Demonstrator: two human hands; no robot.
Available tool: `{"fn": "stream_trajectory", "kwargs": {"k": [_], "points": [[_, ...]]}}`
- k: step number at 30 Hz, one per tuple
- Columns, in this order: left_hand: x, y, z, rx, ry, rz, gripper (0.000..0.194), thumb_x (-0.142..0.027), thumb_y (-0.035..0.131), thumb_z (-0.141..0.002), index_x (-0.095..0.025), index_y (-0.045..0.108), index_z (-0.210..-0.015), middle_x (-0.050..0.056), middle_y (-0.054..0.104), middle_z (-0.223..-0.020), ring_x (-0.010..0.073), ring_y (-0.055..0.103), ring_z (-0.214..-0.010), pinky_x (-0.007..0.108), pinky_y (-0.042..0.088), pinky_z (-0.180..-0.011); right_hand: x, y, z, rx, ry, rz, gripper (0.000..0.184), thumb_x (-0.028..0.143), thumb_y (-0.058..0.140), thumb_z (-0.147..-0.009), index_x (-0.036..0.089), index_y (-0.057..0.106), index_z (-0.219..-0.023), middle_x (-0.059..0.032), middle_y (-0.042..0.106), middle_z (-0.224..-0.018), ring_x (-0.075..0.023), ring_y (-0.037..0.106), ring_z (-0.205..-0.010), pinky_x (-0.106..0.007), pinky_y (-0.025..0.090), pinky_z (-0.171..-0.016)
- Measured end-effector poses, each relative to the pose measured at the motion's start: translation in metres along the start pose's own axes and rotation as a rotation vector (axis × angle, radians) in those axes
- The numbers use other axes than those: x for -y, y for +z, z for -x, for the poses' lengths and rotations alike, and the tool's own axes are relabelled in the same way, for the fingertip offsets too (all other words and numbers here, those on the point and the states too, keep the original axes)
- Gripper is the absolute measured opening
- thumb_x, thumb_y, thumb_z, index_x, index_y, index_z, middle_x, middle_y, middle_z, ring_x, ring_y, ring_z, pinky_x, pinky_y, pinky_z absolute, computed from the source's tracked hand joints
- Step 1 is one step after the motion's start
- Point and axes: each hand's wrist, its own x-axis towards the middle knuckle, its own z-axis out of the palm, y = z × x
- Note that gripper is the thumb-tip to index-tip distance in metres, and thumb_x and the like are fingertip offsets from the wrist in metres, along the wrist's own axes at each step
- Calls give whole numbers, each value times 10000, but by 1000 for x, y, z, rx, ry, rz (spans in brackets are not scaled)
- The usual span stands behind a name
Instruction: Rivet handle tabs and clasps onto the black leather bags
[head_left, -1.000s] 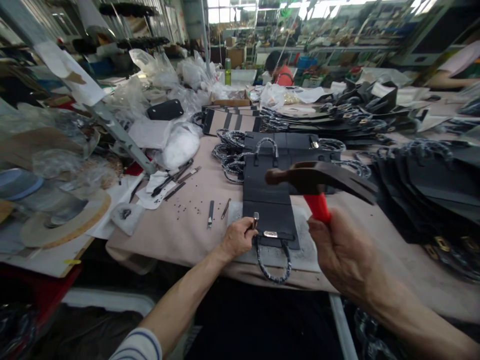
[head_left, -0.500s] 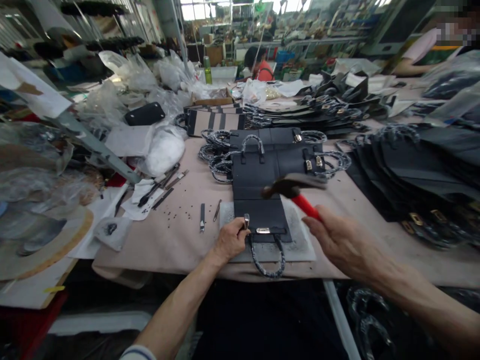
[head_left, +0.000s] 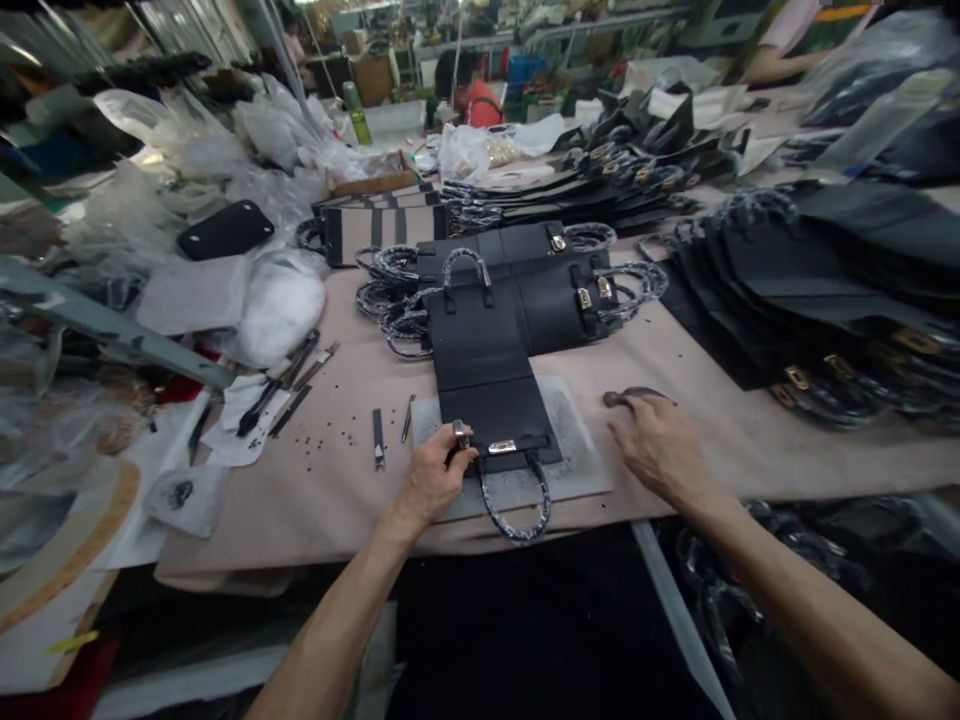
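Observation:
A black bag panel lies across a pale slab, with a gold-coloured metal plate on its strap near the lower edge. From that edge a plastic-wrapped handle loops towards me. My left hand is closed at the strap's left end, pinching a small shiny metal piece; its exact kind is unclear. To the right of the slab, my right hand is closed over a hammer resting low at the table. Only the hammer's head shows; the hand covers its handle.
Other black panels with wrapped handles lie just beyond. A larger stack of panels stands at the right. Left of the slab are a flat metal tool, a thin tool and scattered dark bits. Plastic bags crowd the left.
My right hand has brought the raised hammer down to the table, right of the slab. My left hand stays at the strap with the metal piece. The whole view has shifted slightly.

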Motion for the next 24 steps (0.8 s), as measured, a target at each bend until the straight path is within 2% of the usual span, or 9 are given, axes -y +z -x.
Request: {"fn": "stream_trajectory", "kwargs": {"k": [3,5,8,10,12,17,19,21,24], "points": [[1,-2,-3,0,-5,-13,154,-193,654,-901,-200,690,-1051,74,756,-1060,228,727,-1004,369,579,-921,59,23,-1,38,-279,-148,497,413,553,-969,146,566,-1387,-199,569,-1414,-352,543,-1299,-533,454,-1089],[3,-3,-4,-14,16,-13,146,-177,669,-886,-197,693,-1028,71,763,-1044,224,735,-993,369,587,-925,93,40,2,113,-435,-191,526,417,608,-952,192,561,-1425,-163,547,-1471,-350,499,-1360,-567,403,-1144],[7,-4,1,-50,89,-5,125,-162,685,-882,-196,702,-1001,75,772,-1056,221,741,-1017,379,592,-955,117,57,8,191,-484,-163,558,419,670,-922,239,575,-1441,-132,508,-1538,-374,410,-1448,-629,294,-1206],[9,-3,8,-49,119,20,96,-180,704,-888,-197,715,-982,86,775,-1086,226,740,-1049,393,592,-977,118,61,10,211,-472,-154,584,420,680,-920,248,561,-1465,-123,484,-1566,-371,383,-1473,-619,276,-1220],[13,0,15,-78,58,83,65,-213,728,-893,-195,722,-955,97,775,-1110,235,739,-1071,408,586,-1003,114,61,10,217,-473,-156,591,422,679,-924,250,555,-1475,-119,479,-1571,-365,382,-1476,-602,280,-1224],[17,0,22,-397,-250,359,151,-320,733,-927,-180,705,-979,86,786,-1053,216,778,-922,367,628,-890,115,60,9,210,-462,-170,606,426,708,-906,250,561,-1466,-122,484,-1564,-373,390,-1470,-604,284,-1226],[11,-6,18,-383,-236,359,167,-315,778,-894,-177,716,-965,85,788,-1050,221,776,-944,376,622,-924,115,61,8,217,-454,-195,610,409,719,-895,249,563,-1463,-128,481,-1569,-388,380,-1478,-629,272,-1226],[0,-9,11,-290,-182,340,162,-274,821,-849,-177,732,-944,90,790,-1076,235,765,-1016,402,592,-1010,110,60,7,220,-456,-289,597,393,712,-892,250,564,-1453,-132,509,-1547,-391,402,-1467,-662,269,-1217],[-16,-2,-3,-246,-162,363,148,-241,812,-846,-179,744,-961,96,796,-1087,244,759,-1057,419,585,-1036,86,55,5,136,-414,-587,510,346,643,-936,247,554,-1429,-124,576,-1474,-325,501,-1402,-613,372,-1181]]}}
